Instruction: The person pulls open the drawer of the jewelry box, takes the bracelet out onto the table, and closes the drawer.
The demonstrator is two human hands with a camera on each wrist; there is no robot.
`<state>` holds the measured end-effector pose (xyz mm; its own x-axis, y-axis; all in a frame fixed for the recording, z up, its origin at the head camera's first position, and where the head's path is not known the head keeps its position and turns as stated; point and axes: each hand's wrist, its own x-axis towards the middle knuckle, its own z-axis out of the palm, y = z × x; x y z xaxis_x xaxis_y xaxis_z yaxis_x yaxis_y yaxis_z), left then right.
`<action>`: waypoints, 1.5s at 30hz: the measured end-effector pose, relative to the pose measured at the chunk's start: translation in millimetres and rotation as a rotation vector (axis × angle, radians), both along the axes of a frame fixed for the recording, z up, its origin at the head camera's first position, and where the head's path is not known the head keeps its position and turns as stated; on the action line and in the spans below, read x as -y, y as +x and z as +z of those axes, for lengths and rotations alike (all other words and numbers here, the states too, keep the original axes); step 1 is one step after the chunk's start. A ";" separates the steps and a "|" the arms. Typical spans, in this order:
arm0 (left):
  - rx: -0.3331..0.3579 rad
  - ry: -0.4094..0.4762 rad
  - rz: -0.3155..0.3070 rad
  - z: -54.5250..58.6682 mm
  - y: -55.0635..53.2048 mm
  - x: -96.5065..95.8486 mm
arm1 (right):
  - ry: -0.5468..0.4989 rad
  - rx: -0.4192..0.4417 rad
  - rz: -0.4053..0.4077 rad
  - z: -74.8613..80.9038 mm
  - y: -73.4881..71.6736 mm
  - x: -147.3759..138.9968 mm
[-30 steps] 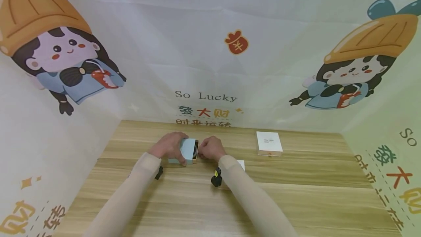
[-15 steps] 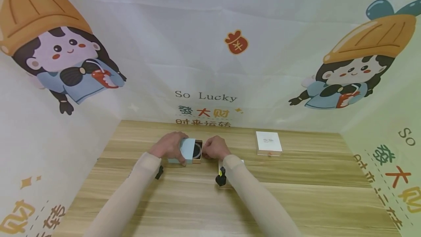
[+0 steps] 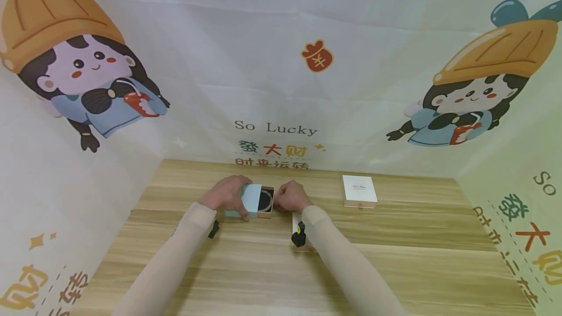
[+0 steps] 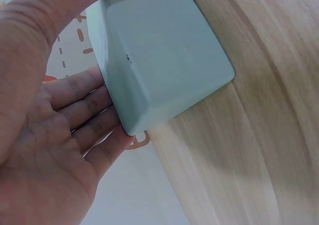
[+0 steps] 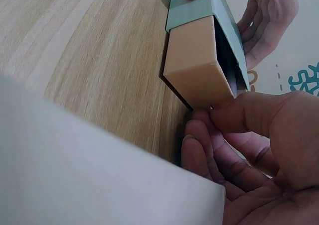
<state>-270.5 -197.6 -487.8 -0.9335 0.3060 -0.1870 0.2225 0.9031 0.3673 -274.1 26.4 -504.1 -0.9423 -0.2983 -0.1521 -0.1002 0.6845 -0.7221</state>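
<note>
Wood-grain table, printed cloth walls. Tan drawer further out of pale-blue sleeve than a second ago; right hand went right with it. Sleeve sits left of table centre, long axis left-right, drawer end right. Left hand grips sleeve; right pinches drawer end (contact partly hidden).

Drawer partly in sleeve on table, item in drawer, nearer box to the right, other box farther right
</note>
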 end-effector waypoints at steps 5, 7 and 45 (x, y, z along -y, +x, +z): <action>0.006 0.001 0.007 -1.1 -0.2 -0.1 | -0.001 -0.010 0.015 -2.4 -2.1 -3.3; 0.007 0.004 0.009 -1.8 -0.5 0.0 | -0.001 -0.022 0.019 -3.2 -2.9 -5.0; 0.004 0.001 0.014 -2.5 -1.8 -0.4 | 0.030 0.094 -0.038 -4.9 -11.4 -30.6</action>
<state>-272.3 -197.2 -490.4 -0.9371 0.2928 -0.1902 0.2081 0.9057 0.3693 -285.5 57.0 -509.0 -0.9340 -0.2569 -0.2484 -0.0069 0.7080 -0.7062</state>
